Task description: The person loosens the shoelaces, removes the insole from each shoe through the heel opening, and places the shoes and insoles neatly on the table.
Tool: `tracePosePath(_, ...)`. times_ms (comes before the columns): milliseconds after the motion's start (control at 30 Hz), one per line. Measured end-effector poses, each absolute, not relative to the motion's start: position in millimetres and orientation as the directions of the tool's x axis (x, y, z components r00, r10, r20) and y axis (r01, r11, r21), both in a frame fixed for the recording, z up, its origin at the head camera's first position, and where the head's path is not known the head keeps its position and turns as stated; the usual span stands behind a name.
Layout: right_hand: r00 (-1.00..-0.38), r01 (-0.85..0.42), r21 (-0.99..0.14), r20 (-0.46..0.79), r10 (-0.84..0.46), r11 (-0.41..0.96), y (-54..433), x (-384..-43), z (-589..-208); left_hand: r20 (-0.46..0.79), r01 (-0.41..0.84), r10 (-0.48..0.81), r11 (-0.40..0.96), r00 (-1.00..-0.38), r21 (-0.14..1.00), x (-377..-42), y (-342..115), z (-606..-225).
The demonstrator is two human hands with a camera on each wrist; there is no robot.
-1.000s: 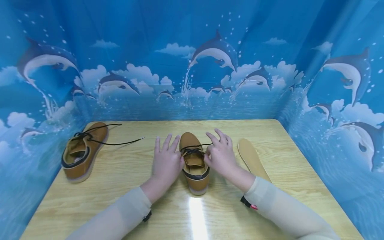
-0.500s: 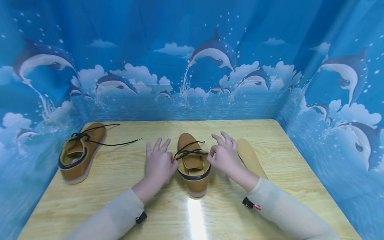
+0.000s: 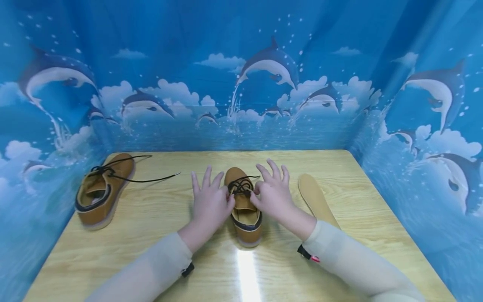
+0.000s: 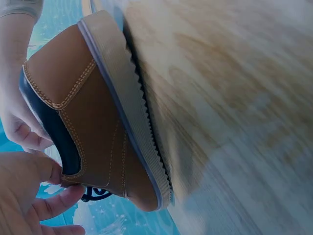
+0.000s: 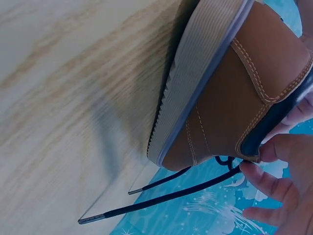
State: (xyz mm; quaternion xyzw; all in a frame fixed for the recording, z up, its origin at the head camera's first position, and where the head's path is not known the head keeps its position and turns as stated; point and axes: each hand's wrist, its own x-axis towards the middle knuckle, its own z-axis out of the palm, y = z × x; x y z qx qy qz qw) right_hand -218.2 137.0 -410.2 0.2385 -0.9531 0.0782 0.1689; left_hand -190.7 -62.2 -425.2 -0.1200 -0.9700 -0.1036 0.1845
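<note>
A brown lace-up shoe (image 3: 247, 233) with a dark collar stands upright in the middle of the table, toe pointing away. Its black shoelace (image 3: 241, 183) is bunched over the tongue. My left hand (image 3: 210, 204) pinches the top corner of the left lacing flap between thumb and forefinger; the left wrist view shows this grip on the shoe (image 4: 93, 117). On the other side my right hand (image 3: 276, 196) pinches the matching flap, its other fingers spread. In the right wrist view two lace ends (image 5: 171, 196) with metal tips hang past the toe.
A second brown shoe (image 3: 122, 167) stands at the far left, its black laces trailing right across the table (image 3: 158, 235). A tan insole (image 3: 317, 197) lies to the right, near my right forearm. A blue dolphin-print curtain (image 3: 181, 130) surrounds the back and sides.
Half a second ago my hands were wider apart, with the flaps spread and the laces stretched. Now both hands have come inward, the flaps are closer together and the laces are bunched.
</note>
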Motion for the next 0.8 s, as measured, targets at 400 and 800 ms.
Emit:
tracePosePath(400,-0.853,-0.443,-0.089,0.350,-0.388,0.892,152,-227,-412,0.240,0.228,0.152,0.915,-0.959,0.333,-191,-75,-423)
tracePosePath(800,-0.887,-0.404,-0.151,0.307,-0.345,0.902,168,-229,-416,0.225,0.215,0.130,0.887,-0.966,0.410,-185,-85,-430)
